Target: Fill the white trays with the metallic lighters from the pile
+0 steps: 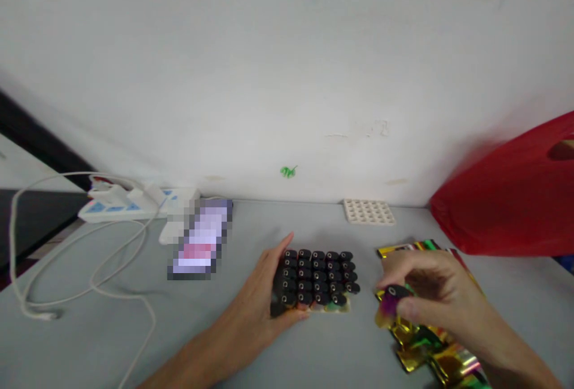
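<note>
My left hand (pixel 262 296) is curled round the left side of a pale tray (pixel 343 306), its thumb along the near edge and a finger at the far corner. Rows of small black-topped pieces (pixel 319 275), each with a ring mark on top, stand close together in the tray. To the right of it, my right hand (pixel 437 293) pinches one such piece (pixel 389 305) between thumb and fingers. This piece has a black top and a purple and gold body; its exact kind I cannot make out. Shiny gold, green and red foil packets (pixel 412 353) lie beneath the right hand.
A white tray with holes (pixel 369 211) lies by the wall. At the right stands a red bag (pixel 511 198). On the left are a phone (pixel 201 239), a white power strip (pixel 139 204) and a looping white cable (pixel 147 305) across the grey table (pixel 251 227).
</note>
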`<state>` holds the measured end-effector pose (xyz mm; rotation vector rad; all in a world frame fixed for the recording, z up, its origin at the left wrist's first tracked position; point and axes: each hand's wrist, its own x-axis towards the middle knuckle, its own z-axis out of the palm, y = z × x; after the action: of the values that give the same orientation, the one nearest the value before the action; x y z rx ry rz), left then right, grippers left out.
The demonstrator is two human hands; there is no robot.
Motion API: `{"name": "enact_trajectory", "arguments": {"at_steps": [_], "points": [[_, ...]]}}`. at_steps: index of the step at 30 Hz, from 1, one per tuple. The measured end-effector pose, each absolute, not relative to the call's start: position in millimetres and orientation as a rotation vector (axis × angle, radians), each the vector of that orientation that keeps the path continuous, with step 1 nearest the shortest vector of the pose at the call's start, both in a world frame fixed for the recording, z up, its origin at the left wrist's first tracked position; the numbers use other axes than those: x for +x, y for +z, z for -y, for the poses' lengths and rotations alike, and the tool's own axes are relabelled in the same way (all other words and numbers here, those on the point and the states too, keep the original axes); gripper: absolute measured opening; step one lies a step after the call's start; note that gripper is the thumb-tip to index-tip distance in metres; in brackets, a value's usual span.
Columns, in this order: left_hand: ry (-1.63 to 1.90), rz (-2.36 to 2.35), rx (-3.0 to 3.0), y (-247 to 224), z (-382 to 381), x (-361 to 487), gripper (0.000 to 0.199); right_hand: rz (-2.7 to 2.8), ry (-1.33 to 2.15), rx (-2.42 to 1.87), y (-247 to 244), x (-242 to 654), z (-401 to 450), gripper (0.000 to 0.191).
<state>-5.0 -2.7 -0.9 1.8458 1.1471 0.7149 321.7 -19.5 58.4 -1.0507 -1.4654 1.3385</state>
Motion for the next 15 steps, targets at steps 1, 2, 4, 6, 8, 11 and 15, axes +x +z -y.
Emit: {"name": "enact_trajectory", "arguments": {"at_steps": [1,2,4,6,8,11,15], "points": [[0.727,-1.149,1.856,-1.2,2.4,-5.2,0.11,1.535,1.316,-1.062,60.0,321.7,20.5,0.024],[0.736,-1.151,1.863,-1.3,2.2,-5.4,0.109,1.595,1.29,-1.082,61.3,320.6,21.3,0.022],[0.741,-1.148,1.871,-1.6,2.0,-5.9,0.109,1.686,1.248,-1.128,63.3,316.6,21.8,0.017],[0.741,-1.145,1.87,-1.9,1.9,-6.0,0.109,1.759,1.213,-1.177,64.4,312.5,21.5,0.015],[0.746,-1.151,1.861,-1.8,1.8,-5.6,0.11,1.807,1.178,-1.22,64.1,310.2,21.0,0.015],[0.753,-1.156,1.857,-0.8,1.5,-4.7,0.109,1.837,1.156,-1.26,62.1,309.8,20.9,0.018],[0.743,-1.152,1.864,-0.7,1.1,-4.7,0.11,1.86,1.165,-1.271,61.4,309.1,21.6,0.016]]}}
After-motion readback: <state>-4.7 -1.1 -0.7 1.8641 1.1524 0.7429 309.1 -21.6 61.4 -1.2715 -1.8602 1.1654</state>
